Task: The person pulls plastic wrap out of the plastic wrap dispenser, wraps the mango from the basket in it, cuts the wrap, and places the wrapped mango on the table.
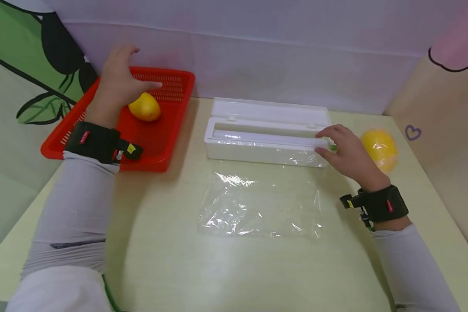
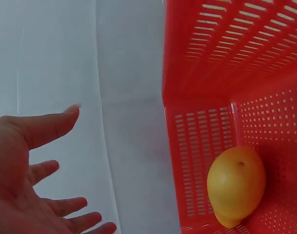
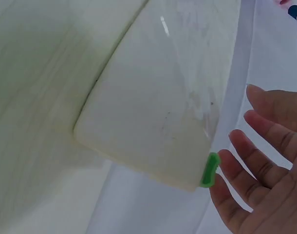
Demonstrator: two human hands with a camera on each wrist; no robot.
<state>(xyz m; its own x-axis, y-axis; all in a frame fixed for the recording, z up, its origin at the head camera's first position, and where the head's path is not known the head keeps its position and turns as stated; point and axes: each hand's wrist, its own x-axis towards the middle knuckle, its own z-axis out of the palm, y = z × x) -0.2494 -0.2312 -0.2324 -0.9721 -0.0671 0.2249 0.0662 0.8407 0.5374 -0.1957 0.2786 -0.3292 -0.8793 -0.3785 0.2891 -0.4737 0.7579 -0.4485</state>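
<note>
My left hand (image 1: 118,82) hovers over the red plastic basket (image 1: 156,145), thumb spread from the straight fingers and nothing in it. Inside the basket lies a yellow, lemon-shaped fruit (image 2: 236,183), just below the thumb in the head view. A long white cling film dispenser (image 1: 253,151) stands with its lid raised, a roll (image 1: 257,137) inside. From its front a sheet of clear film (image 1: 257,203) spreads over the table. At the dispenser's right end my right hand (image 1: 349,151) is held with relaxed fingers, close beside a small green slider (image 3: 210,170).
To the right of my right hand, a round yellow-orange fruit (image 1: 380,149) in shiny clear wrap sits on the pale wooden table (image 1: 171,268). A light cloth wall (image 1: 257,65) rises behind the basket and the dispenser.
</note>
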